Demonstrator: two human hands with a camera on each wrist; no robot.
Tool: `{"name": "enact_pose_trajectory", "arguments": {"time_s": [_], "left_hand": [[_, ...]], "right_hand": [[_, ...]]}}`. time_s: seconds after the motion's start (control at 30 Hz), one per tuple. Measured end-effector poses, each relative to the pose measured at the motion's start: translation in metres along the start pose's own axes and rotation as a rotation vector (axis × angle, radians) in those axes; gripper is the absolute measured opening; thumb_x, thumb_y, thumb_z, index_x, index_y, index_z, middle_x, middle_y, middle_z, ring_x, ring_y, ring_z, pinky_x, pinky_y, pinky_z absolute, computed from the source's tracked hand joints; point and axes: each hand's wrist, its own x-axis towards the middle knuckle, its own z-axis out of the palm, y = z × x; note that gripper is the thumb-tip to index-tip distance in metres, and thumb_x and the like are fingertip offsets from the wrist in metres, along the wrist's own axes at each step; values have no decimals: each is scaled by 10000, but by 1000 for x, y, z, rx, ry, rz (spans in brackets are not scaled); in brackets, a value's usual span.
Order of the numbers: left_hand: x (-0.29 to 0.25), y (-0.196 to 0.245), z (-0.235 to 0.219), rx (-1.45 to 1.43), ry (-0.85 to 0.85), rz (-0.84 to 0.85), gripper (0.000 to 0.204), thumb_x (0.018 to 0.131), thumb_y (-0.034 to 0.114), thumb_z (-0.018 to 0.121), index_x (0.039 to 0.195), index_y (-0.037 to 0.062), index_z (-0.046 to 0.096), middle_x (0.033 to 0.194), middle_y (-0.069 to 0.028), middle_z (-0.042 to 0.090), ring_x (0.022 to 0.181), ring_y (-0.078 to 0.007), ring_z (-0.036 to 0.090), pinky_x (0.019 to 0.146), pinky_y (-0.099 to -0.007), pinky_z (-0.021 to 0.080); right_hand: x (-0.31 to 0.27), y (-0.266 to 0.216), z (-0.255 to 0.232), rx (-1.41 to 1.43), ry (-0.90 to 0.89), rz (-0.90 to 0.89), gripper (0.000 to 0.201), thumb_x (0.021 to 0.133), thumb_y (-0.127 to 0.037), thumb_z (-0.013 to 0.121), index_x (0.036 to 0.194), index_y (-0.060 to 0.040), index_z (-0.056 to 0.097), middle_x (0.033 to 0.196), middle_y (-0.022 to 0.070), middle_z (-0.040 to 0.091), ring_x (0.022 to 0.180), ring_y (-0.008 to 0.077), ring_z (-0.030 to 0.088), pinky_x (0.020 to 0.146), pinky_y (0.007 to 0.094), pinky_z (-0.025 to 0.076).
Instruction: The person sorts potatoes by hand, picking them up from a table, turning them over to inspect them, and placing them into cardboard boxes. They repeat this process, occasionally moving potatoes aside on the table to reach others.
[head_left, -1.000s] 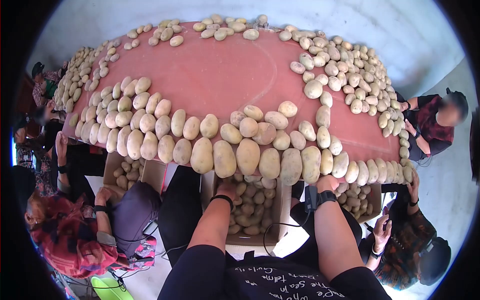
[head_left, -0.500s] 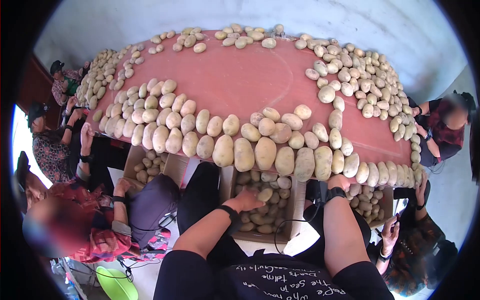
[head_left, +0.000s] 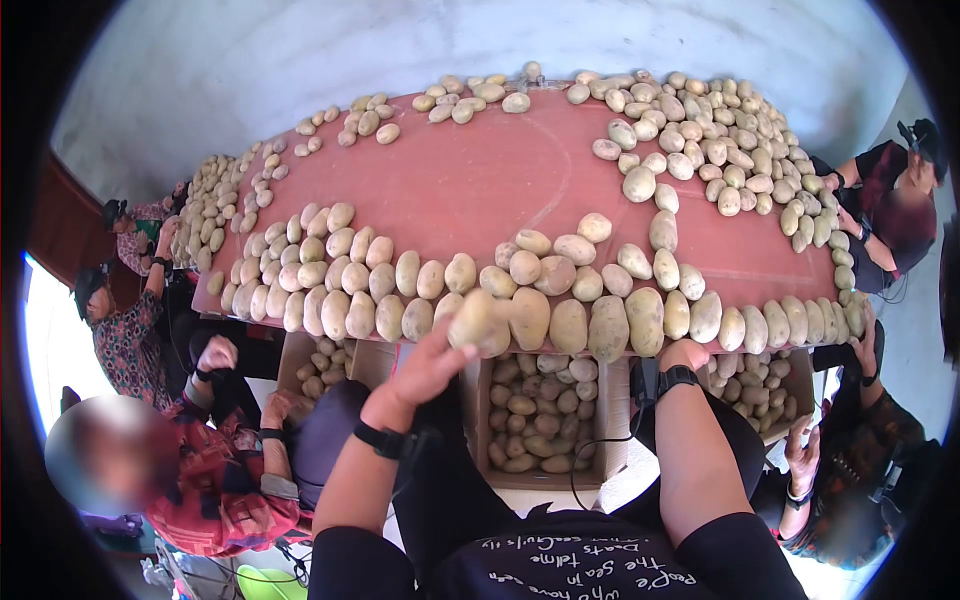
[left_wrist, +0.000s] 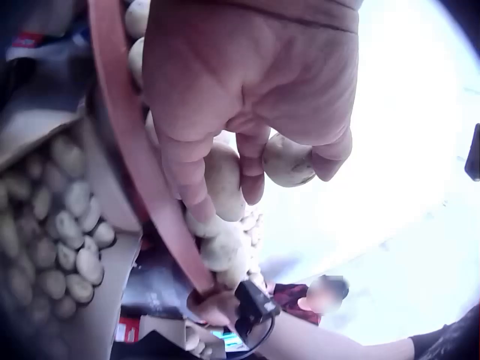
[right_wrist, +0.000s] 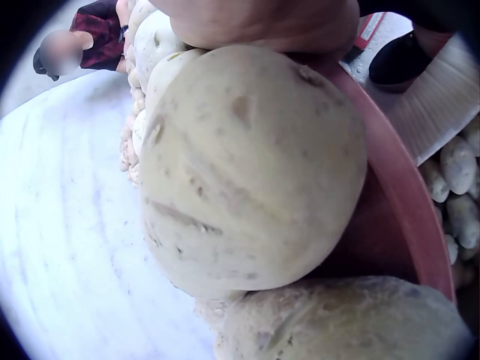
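Fingers (left_wrist: 184, 172) of the left hand (head_left: 425, 370) are curled, and they've got a potato (head_left: 474, 318), slightly blurred in the head view, right at the near row of potatoes (head_left: 610, 328) along the front of the red table (head_left: 420, 170)! Over to the left wrist, looking in beneath the palm: one potato between two digits, and a second pale potato (left_wrist: 289, 160) beside the next finger; whether that one is held too, I cannot tell. Now the right hand (head_left: 685, 353), at the table's edge by the row; its fingertips are hidden, so how far they open I cannot tell. But what a close-up from the right wrist: a scarred potato (right_wrist: 255, 172) just under the hand, scratches and pits too small for the head camera! Down below, the head view looks straight into a cardboard box (head_left: 613, 430) of loose potatoes (head_left: 540, 410), while the left wrist catches potatoes in a box off to one side
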Motion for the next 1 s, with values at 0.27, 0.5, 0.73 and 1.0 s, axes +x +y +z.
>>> {"name": "enact_pose_trajectory", "arguments": {"time_s": [0.27,0.5,0.73,1.0], "left_hand": [[41,30,-56,373,162,-115,469,950,296,542,1328,18,516,1269,-93,555,1189,-198,513,983,-361,465],[72,46,-81,524,326,-93,545,868,385,636,1253,3,587,1022,-48,632,973,-161,571,863,-314,467],[112,23,-96,1694,526,1,470,778,230,664,1223,82,620,1092,-175,645,1017,-362,588,922,-421,470],[132,12,-108,1621,306,-390,337,846,109,535,1161,70,647,1128,-191,652,1078,-351,589,939,-423,468]], "right_hand": [[16,5,5,121,-61,148,514,894,-371,359,1018,0,691,1094,155,687,970,309,656,822,380,534],[56,20,23,45,-7,121,555,918,-409,333,981,14,686,992,166,706,896,317,675,808,413,538],[42,14,15,153,-75,119,517,874,-380,383,1021,19,677,1096,159,682,992,307,647,867,383,524],[80,25,29,134,-97,88,492,897,-348,396,1078,19,668,1122,162,679,992,312,652,860,387,526]]}}
